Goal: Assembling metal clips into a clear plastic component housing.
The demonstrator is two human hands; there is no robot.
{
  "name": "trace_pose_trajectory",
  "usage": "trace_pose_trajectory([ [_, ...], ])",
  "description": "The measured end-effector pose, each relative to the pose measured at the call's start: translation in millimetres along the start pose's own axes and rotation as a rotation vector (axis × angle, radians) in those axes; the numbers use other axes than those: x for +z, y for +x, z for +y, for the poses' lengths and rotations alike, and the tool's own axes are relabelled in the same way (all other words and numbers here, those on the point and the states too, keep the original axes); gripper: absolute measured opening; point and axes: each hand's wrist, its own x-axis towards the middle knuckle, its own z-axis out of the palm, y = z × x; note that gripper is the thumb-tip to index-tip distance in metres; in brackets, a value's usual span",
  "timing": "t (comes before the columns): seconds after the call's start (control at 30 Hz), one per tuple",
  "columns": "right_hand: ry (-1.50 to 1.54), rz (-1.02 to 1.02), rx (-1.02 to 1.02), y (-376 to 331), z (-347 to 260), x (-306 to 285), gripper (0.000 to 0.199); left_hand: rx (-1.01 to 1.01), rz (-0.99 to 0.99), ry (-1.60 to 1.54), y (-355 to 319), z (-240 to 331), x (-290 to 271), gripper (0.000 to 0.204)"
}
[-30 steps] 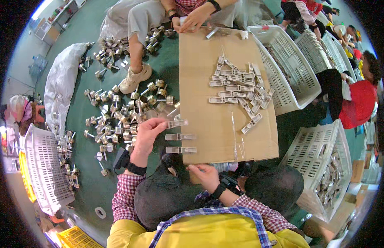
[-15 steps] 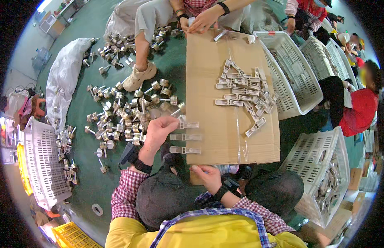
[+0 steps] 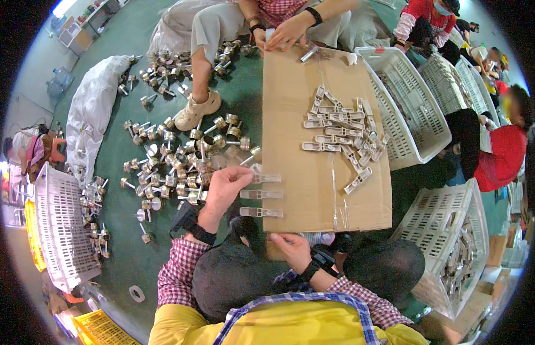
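Observation:
Three pale plastic clips stick out over the left edge of a cardboard sheet [image 3: 302,195], one above another. My left hand [image 3: 224,187] pinches the outer end of the topmost clip [image 3: 267,178], its fingertips covering that end. Below it lie the middle clip [image 3: 262,195] and the lowest clip [image 3: 262,212], untouched. At the near edge of the cardboard, my right hand [image 3: 293,250] rests with thumb and forefinger apart and nothing visible between them. A loose pile of similar clips [image 3: 339,127] lies on the right half of the sheet.
Many metal cups with stems [image 3: 178,167] cover the floor at left. White crates stand at left [image 3: 60,224], far right [image 3: 402,109] and near right [image 3: 446,230]. A co-worker's hands [image 3: 287,29] are at the far cardboard edge, beside a shoe [image 3: 197,109].
The whole view has shifted slightly. My left hand stays at the topmost clip and my right hand at the near edge; the clips keep their places on the cardboard.

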Motion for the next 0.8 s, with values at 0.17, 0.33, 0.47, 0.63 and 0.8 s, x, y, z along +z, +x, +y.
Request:
trace_pose_trajectory([
  [0.17,0.071,0.002,-0.028,0.9,1.5,1.0,0.029,0.006,0.009,0.118,2.2,4.9,2.6,0.017],
  [0.33,0.095,-0.002,0.015,-0.6,2.7,0.8,0.029,0.033,0.032,0.257,5.2,-1.6,1.7,0.016],
  [0.47,0.117,-0.022,0.011,-0.9,-3.6,0.4,0.029,0.083,0.03,0.388,8.8,-2.2,0.8,0.017],
  [0.63,-0.013,-0.047,0.056,3.1,1.6,-0.5,0.03,0.249,0.05,0.619,13.9,23.0,-6.6,0.026],
  [0.8,0.105,-0.07,-0.029,5.0,11.3,0.4,0.032,0.459,0.037,0.682,48.9,90.5,21.8,0.017],
])
